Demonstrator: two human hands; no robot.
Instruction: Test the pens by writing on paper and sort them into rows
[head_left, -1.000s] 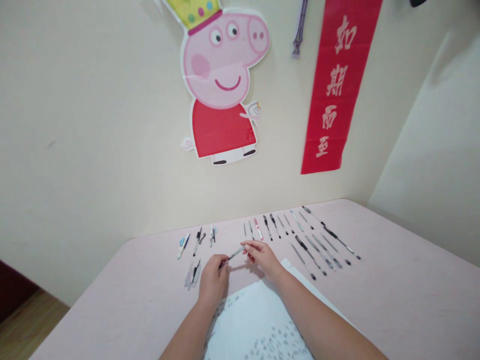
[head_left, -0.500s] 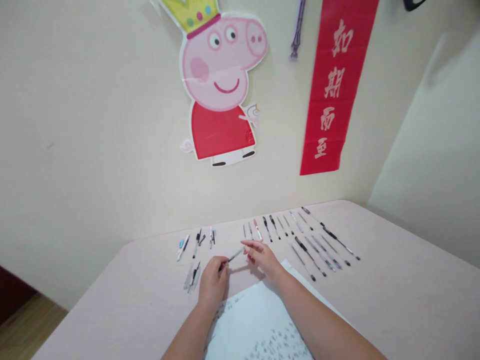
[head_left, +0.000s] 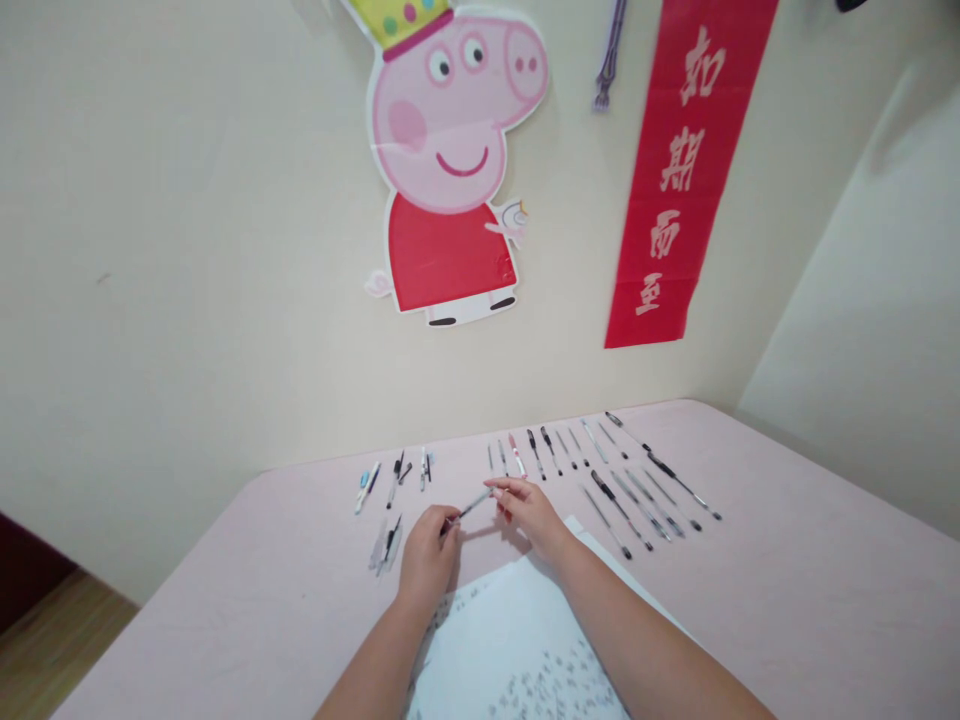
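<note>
Between my two hands a thin pen [head_left: 475, 502] is held at a slant above the table. My left hand [head_left: 429, 552] is closed round its lower, darker end. At the upper, clear end, the thumb and fingertips of my right hand [head_left: 527, 512] pinch it. Beyond my right hand lies a row of pens and refills [head_left: 559, 450], and a second group of pens [head_left: 637, 505] is to its right. Close beside my left hand rest some pen parts [head_left: 387, 545], clear and black.
White sheets with dark marks [head_left: 510, 630] lie under my forearms on the pink table [head_left: 810, 600]. More disassembled pens [head_left: 394, 478] lie at the back left. The wall behind bears a pig cutout [head_left: 454, 255] and a red banner [head_left: 686, 170].
The camera view has shifted slightly. Both hands keep hold of the pen in nearly the same place, with only a small movement of the fingers.
</note>
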